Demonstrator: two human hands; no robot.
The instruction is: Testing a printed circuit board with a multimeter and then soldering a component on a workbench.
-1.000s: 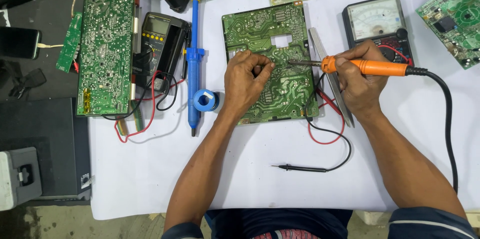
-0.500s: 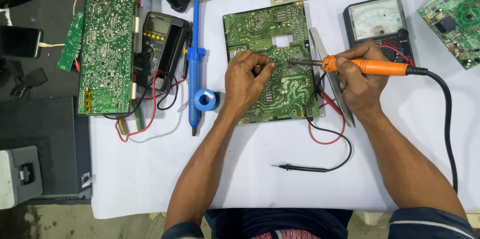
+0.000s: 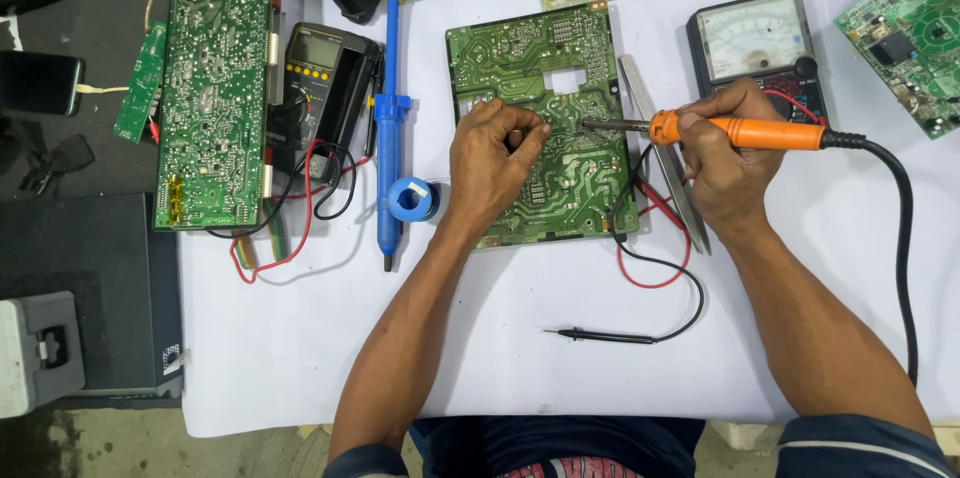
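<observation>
A green circuit board lies solder side up on the white tablecloth. My left hand rests on the board's middle with fingertips pinched together; anything between them is too thin to see. My right hand grips an orange-handled soldering iron like a pen. Its metal tip points left and touches the board just right of my left fingertips. The iron's black cord runs down the right side.
A blue desoldering pump and a blue solder spool lie left of the board. Beyond them sit a dark digital multimeter and a long green board. An analog meter, tweezers, a black probe and other boards lie around.
</observation>
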